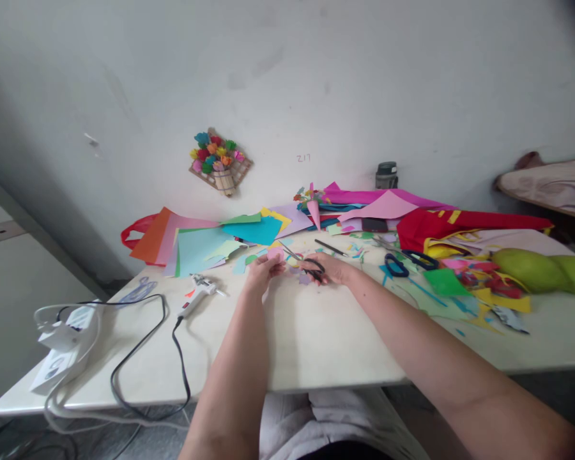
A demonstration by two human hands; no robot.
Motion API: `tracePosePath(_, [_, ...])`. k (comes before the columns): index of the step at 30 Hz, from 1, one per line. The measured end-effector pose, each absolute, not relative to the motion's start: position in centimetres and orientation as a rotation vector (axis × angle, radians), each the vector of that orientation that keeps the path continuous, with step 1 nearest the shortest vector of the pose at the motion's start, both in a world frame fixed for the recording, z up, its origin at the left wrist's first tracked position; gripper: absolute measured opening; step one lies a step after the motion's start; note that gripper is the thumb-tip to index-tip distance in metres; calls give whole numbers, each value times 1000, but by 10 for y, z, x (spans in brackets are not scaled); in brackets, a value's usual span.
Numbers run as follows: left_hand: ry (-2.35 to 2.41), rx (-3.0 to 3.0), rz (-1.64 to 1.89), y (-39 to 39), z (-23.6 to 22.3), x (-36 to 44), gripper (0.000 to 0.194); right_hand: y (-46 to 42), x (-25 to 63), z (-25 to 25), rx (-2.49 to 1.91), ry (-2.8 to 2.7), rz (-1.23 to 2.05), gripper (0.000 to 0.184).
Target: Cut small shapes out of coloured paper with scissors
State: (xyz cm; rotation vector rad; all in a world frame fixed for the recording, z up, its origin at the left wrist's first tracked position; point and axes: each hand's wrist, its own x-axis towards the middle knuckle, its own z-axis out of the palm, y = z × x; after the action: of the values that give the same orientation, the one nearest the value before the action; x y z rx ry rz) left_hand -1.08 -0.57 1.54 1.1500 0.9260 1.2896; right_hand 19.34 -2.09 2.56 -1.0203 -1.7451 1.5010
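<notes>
Between its fingers my left hand (264, 269) pinches a small pink paper piece (276, 255). My right hand (333, 269) is closed around the dark handles of a pair of scissors (314, 269), whose blades point left toward the pink paper. Whether the blades touch the paper I cannot tell. Beneath and around the hands lie small paper cut-outs, among them a purple one (305, 278) and a green one (250, 260). A black pen (331, 248) lies just beyond my right hand.
A glue gun (199, 295) lies on the left, its cord running to a power strip (62, 348). Coloured paper sheets (201, 246) spread along the back. Blue-handled scissors (409, 260), paper scraps and green fruit-like shapes (531, 268) lie right. A dark-lidded bottle (386, 176) stands behind.
</notes>
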Motion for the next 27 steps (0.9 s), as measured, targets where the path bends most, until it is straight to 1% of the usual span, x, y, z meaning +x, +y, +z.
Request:
tracePosePath(3, [901, 1152, 1232, -6, 15, -9, 26, -18, 192, 22, -1009, -1790, 1447, 32])
tracePosePath(10, [862, 1111, 1193, -7, 15, -6, 21, -14, 191, 18, -966, -1825, 1367, 33])
tracePosePath(14, [847, 1060, 1209, -7, 15, -4, 19, -14, 190, 18, -978, -1811, 1367, 31])
tracePosePath(21, [828, 1018, 1265, -9, 17, 0, 13, -18, 187, 21, -1024, -1811, 1338, 35])
tracePosePath(27, [831, 999, 1284, -11, 19, 3, 13, -19, 185, 22, -1056, -1799, 1329, 33])
